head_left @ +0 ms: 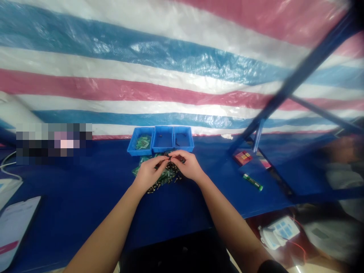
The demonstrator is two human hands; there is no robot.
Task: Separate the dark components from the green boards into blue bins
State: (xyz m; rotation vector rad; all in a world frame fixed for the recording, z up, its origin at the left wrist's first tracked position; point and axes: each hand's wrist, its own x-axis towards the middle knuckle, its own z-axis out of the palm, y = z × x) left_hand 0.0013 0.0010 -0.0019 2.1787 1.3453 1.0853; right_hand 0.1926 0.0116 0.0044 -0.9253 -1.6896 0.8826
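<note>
My left hand (148, 172) and my right hand (188, 164) meet fingertip to fingertip over a heap of small green circuit boards and brass-coloured screws (164, 177). Both hands are closed in a pinch. Whatever lies between the fingertips is too small and too covered to make out. Just behind the heap stand three blue bins side by side. Green pieces fill the bottom of the left bin (140, 152). A tiny dark bit lies in the middle bin (162, 145), and a thin dark piece in the right bin (186, 148).
A phone (19, 227) lies at the left edge of the blue table (93, 189). To the right are a red box (242, 157), a green tube (253, 182) and a slanting blue frame bar (277, 100). Beyond the bar a blurred person is partly visible. Striped sheeting hangs behind.
</note>
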